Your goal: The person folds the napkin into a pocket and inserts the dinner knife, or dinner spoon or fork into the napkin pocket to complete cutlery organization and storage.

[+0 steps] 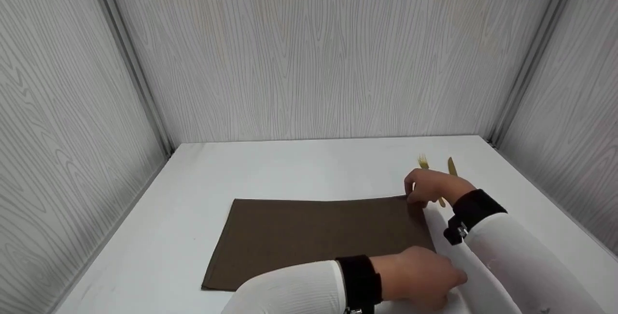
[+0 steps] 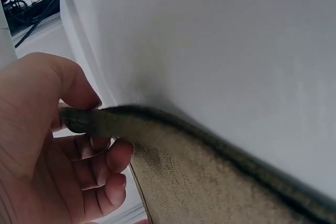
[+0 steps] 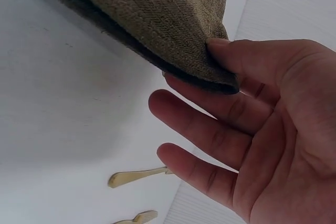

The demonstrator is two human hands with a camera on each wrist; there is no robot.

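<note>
1. Brown mat (image 1: 309,236) lies flat on the white table (image 1: 289,169), left of centre to the right side.
2. Left hand (image 1: 425,275) is at the mat's near right corner; in the left wrist view thumb and fingers (image 2: 113,156) pinch that corner (image 2: 84,120), lifted slightly off the table.
3. Right hand (image 1: 429,186) is at the far right corner; thumb and forefinger pinch the mat edge (image 3: 210,72), other fingers (image 3: 199,129) loose and spread.
4. Gold fork (image 1: 423,162) and knife (image 1: 452,165) lie on the table just behind the right hand, side by side, apart from the mat.
</note>
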